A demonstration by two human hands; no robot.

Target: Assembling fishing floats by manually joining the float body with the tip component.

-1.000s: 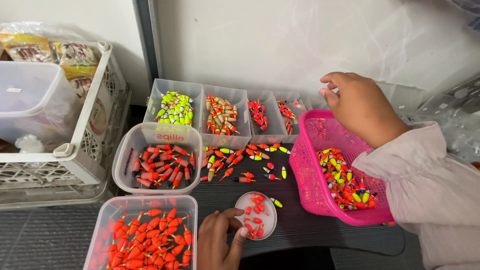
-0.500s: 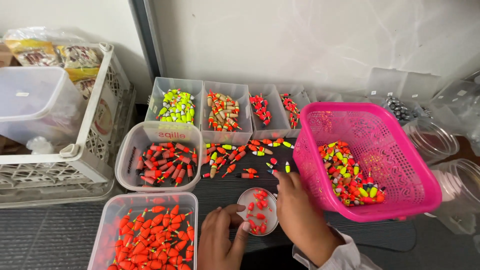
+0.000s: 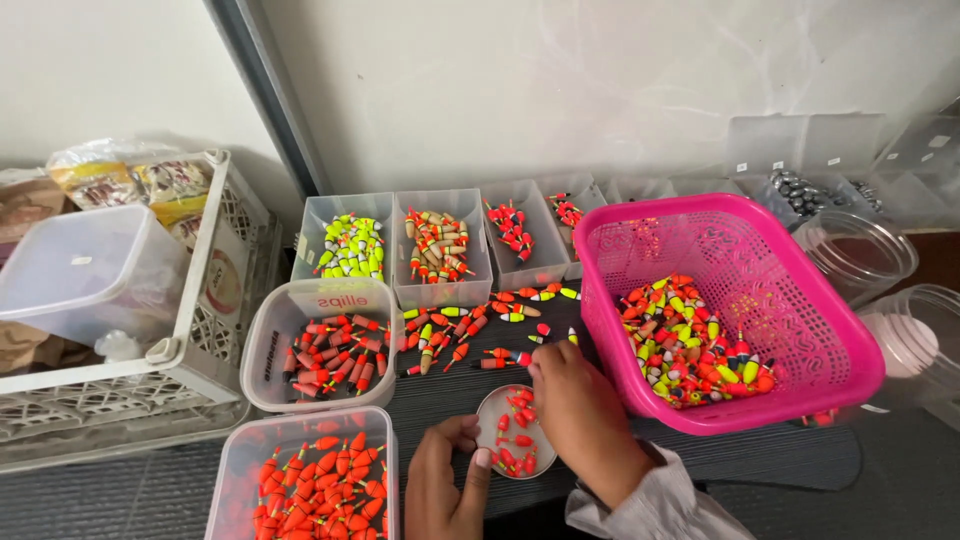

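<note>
Left hand [image 3: 445, 485] fingers [image 3: 482, 458] curled on small round lid [image 3: 513, 430] | right hand [image 3: 580, 405] pinching floats [image 3: 505, 358]

Dark ribbed mat [image 3: 760, 465] w/ clear tubs [image 3: 318, 345], pink basket [image 3: 730, 310], round lid [image 3: 515, 432], loose floats [image 3: 470, 325] btwn them.

Looking steeply down from head height, close over the desk [image 3: 640, 455], facing the wall [image 3: 600, 90] at frame top.

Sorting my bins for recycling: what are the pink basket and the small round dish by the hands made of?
Pink basket: looks like glossy moulded plastic, with lattice-pierced walls. Small round dish: likely clear plastic, since the dark surface shows through it; glass cannot be ruled out.
</note>
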